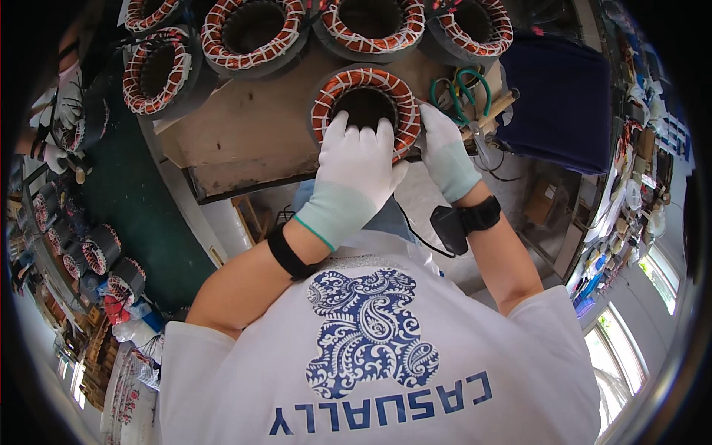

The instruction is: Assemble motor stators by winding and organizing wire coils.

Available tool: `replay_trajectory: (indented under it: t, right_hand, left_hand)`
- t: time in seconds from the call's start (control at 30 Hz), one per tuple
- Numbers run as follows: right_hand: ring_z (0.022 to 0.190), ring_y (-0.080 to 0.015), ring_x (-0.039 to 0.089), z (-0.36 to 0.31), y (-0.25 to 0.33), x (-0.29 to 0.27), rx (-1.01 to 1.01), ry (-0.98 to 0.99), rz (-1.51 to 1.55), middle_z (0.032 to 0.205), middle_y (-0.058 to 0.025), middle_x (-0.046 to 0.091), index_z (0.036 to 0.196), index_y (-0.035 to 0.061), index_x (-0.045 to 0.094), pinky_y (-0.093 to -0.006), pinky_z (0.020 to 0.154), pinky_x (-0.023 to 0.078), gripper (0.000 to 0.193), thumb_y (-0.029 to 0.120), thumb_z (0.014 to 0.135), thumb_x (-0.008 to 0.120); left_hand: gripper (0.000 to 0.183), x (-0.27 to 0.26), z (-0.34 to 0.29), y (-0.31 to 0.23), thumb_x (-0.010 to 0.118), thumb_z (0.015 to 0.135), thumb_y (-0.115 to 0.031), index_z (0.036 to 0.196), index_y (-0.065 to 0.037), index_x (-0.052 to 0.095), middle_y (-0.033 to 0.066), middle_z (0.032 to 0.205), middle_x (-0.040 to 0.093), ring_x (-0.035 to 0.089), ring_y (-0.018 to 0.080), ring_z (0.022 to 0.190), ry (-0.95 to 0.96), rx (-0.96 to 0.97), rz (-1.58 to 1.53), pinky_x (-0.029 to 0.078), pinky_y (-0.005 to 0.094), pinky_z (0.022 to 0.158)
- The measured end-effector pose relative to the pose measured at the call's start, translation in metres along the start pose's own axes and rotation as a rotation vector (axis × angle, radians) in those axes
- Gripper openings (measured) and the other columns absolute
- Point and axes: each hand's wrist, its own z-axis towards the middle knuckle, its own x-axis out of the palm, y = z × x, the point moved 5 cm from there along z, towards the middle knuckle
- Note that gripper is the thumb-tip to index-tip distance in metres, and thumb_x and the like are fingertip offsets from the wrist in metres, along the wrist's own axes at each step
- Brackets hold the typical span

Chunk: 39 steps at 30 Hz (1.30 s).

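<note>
A motor stator (404, 100) with copper windings laced in white cord stands at the near side of the bench. My left hand (352, 170), in a white glove with a pale green cuff, grips its near rim. The left fingertips reach into the dark bore, and the thumb lies low on the right of that hand. My right hand (447, 152), gloved the same way, is closed against the stator's right outer wall, some of its fingers hidden. Green-handled scissors (466, 96) and a wooden stick (495, 111) lie just beyond the right hand.
Several more laced stators (252, 63) line the back and left of the bench (245, 141). Dark blue cloth (556, 104) lies at the right. Another person's gloved hands (68, 104) work at the far left. Stators (102, 248) also sit on the left side.
</note>
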Motion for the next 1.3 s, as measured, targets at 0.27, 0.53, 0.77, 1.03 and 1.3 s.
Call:
replay_trajectory:
  t: [0.27, 0.53, 0.77, 1.03, 1.3]
  right_hand:
    - [0.114, -0.0141, 0.059, -0.013, 0.1, -0.005, 0.454, -0.071, 0.887, 0.133, -0.0097, 0.062, 0.135, -0.0003, 0.058, -0.0284, 0.094, 0.049, 0.038, 0.019, 0.103, 0.05]
    - [0.077, -0.0107, 0.057, -0.031, 0.099, 0.075, 0.612, 0.254, 0.813, 0.089, -0.0045, 0.063, 0.112, -0.0001, 0.061, -0.0276, 0.074, 0.049, 0.024, 0.02, 0.101, 0.054]
    - [0.093, -0.0176, 0.061, -0.012, 0.106, 0.064, 0.382, 0.009, 0.73, 0.104, -0.0108, 0.063, 0.125, -0.0024, 0.055, -0.0328, 0.087, 0.05, 0.04, 0.024, 0.096, 0.062]
    - [0.116, -0.019, 0.058, 0.013, 0.122, 0.073, 0.255, 0.19, 1.041, 0.129, -0.0137, 0.064, 0.143, -0.0029, 0.05, -0.0331, 0.106, 0.041, 0.058, 0.042, 0.106, 0.051]
    - [0.103, -0.0186, 0.061, -0.001, 0.122, 0.059, 0.311, 0.303, 0.89, 0.118, -0.0092, 0.068, 0.134, -0.0024, 0.058, -0.0334, 0.099, 0.045, 0.058, 0.048, 0.108, 0.043]
  left_hand:
    - [0.045, -0.033, -0.065, 0.053, 0.068, 0.092, -0.032, 0.124, -0.001, 0.06, 0.0134, 0.092, 0.066, 0.064, 0.03, 0.086, -0.121, -0.343, -0.46, 0.047, 0.0419, 0.094]
    - [0.039, -0.013, -0.132, 0.135, 0.045, 0.11, -0.033, 0.127, 0.0, 0.059, 0.0023, 0.103, 0.064, 0.056, 0.0093, 0.093, -0.364, -0.766, -1.181, 0.047, 0.0278, 0.084]
    - [0.034, -0.012, -0.13, 0.139, 0.05, 0.108, -0.03, 0.118, 0.0, 0.061, 0.0021, 0.094, 0.061, 0.05, 0.0093, 0.083, -0.418, -0.768, -1.11, 0.045, 0.0278, 0.077]
    - [0.029, -0.012, -0.152, 0.125, 0.052, 0.106, -0.026, 0.114, 0.001, 0.059, 0.0074, 0.093, 0.058, 0.053, 0.0164, 0.084, -0.42, -0.61, -0.707, 0.045, 0.0308, 0.078]
    - [0.03, -0.003, -0.164, 0.131, 0.053, 0.106, -0.027, 0.108, 0.002, 0.06, 0.0099, 0.095, 0.059, 0.054, 0.0188, 0.083, -0.221, -0.812, -0.892, 0.045, 0.032, 0.078]
